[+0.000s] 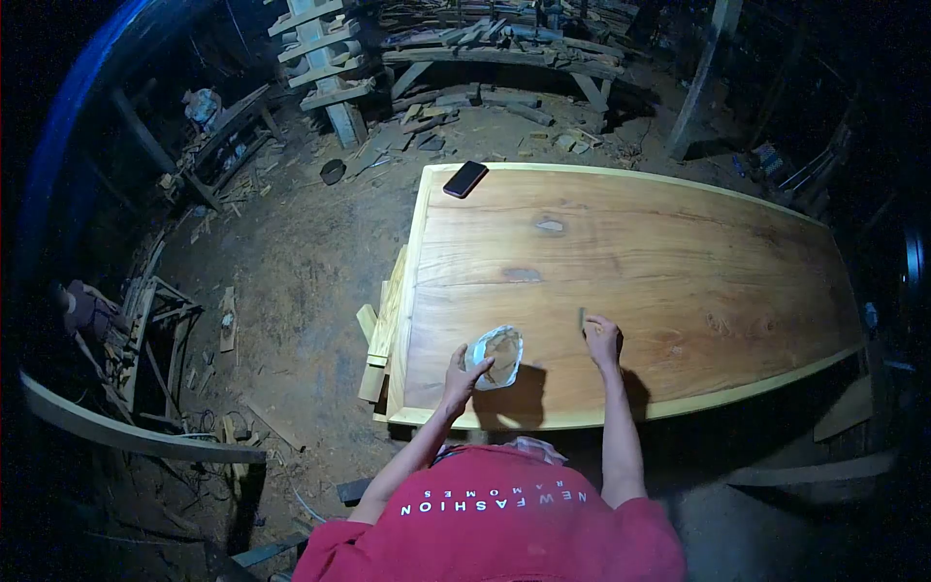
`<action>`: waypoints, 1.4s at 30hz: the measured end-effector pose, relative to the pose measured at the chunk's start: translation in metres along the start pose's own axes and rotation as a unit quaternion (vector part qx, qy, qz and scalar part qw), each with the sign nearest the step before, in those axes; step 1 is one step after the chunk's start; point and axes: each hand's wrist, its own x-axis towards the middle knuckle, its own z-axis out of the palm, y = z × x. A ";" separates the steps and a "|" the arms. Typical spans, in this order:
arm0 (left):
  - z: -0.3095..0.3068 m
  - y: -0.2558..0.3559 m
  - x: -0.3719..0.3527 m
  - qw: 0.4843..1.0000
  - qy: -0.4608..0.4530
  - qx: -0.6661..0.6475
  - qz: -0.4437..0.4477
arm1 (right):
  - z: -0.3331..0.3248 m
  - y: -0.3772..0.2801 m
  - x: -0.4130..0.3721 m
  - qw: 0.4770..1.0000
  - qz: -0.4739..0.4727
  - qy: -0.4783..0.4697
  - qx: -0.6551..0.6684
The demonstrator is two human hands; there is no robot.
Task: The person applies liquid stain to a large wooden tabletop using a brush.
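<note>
My left hand (464,376) is closed on the rim of a pale, open container (501,358) with brown material inside, held over the near left part of a large wooden panel (630,262). To the right, my right hand (601,335) pinches a small, thin, dark piece (582,318) over the middle of the panel. Its exact kind is too small to tell. The panel has a lighter wooden border and greyish patches (550,225) on its surface.
A phone (465,179) lies on the panel's far left corner. Boards (388,320) stick out beside its left edge. Another person (92,315) is at the far left near a wooden bench. Wood piles (504,53) and a post (705,82) stand beyond.
</note>
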 end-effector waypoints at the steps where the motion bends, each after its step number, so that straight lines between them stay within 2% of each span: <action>1: -0.001 0.002 0.001 1.000 0.005 -0.002 -0.001 | 0.002 0.007 0.010 0.992 -0.036 0.039 -0.116; 2: -0.002 0.002 -0.001 1.000 0.005 -0.002 -0.004 | 0.003 0.016 0.015 0.968 -0.068 0.075 -0.231; 6: -0.003 0.019 -0.014 1.000 0.018 0.008 -0.023 | 0.017 0.024 0.027 0.962 -0.043 0.009 -0.270; 8: -0.003 0.035 -0.026 0.998 0.017 -0.005 -0.057 | 0.030 0.036 0.030 0.963 -0.084 0.012 -0.255; 14: -0.021 0.016 -0.023 0.993 0.059 0.011 -0.100 | 0.050 0.009 0.026 0.974 -0.126 -0.012 -0.186; 16: -0.028 0.015 -0.022 0.990 0.048 -0.006 -0.136 | 0.049 0.011 0.036 0.996 0.040 -0.085 -0.006; 17: -0.034 0.009 -0.020 0.985 0.034 -0.054 -0.162 | 0.042 0.014 0.040 0.992 0.068 -0.094 0.054; 18: -0.038 0.004 -0.020 0.977 0.020 -0.103 -0.187 | 0.034 0.018 0.044 0.992 0.070 -0.096 0.053; 19: -0.040 0.004 -0.023 0.973 0.029 -0.131 -0.188 | 0.026 0.021 0.048 0.990 0.110 -0.059 0.062; 20: -0.042 0.004 -0.025 0.972 0.031 -0.133 -0.189 | 0.023 0.024 0.051 0.986 0.148 -0.022 0.072; 21: -0.045 0.004 -0.025 0.969 0.036 -0.143 -0.200 | 0.024 0.026 0.051 0.986 0.149 -0.024 0.070; 22: -0.048 0.004 -0.025 0.964 0.041 -0.154 -0.211 | 0.027 0.028 0.051 0.998 0.041 0.024 -0.032; 23: -0.051 0.004 -0.024 0.964 0.043 -0.156 -0.213 | 0.030 0.031 0.050 0.986 -0.069 0.072 -0.134; 24: -0.055 0.001 -0.024 0.966 0.036 -0.144 -0.211 | 0.042 0.037 0.049 0.986 -0.067 0.069 -0.136; 26: -0.058 0.000 -0.023 0.968 0.028 -0.133 -0.210 | 0.078 0.043 0.046 0.934 -0.054 0.015 -0.354; 28: -0.059 0.005 -0.024 0.977 0.007 -0.109 -0.186 | 0.100 0.023 0.021 0.931 -0.155 -0.010 -0.331; 29: -0.056 0.010 -0.026 0.977 0.024 -0.111 -0.181 | 0.109 0.007 0.014 0.931 -0.154 -0.010 -0.332; 31: -0.057 0.011 -0.026 0.978 0.021 -0.106 -0.179 | 0.120 -0.016 0.006 0.960 -0.168 -0.054 -0.218; 32: -0.058 0.011 -0.026 0.979 0.019 -0.100 -0.177 | 0.120 -0.020 0.007 0.960 -0.166 -0.055 -0.219; 34: -0.060 0.013 -0.027 0.978 0.024 -0.094 -0.187 | 0.118 -0.022 0.020 0.986 -0.084 -0.085 -0.117; 35: -0.061 0.014 -0.027 0.977 0.030 -0.090 -0.194 | 0.111 -0.020 0.028 0.992 0.034 -0.118 -0.007; 37: -0.067 0.012 -0.026 0.976 0.025 -0.093 -0.195 | 0.090 -0.003 0.038 0.969 0.167 -0.106 0.150; 39: -0.071 0.011 -0.025 0.976 0.020 -0.097 -0.195 | 0.067 0.008 0.040 0.974 0.178 -0.040 0.137; 40: -0.073 0.012 -0.024 0.977 0.018 -0.098 -0.190 | 0.062 0.014 0.039 0.974 0.179 -0.040 0.136; 42: -0.076 0.010 -0.021 0.977 0.016 -0.099 -0.187 | 0.060 0.026 0.034 0.994 0.086 0.047 0.048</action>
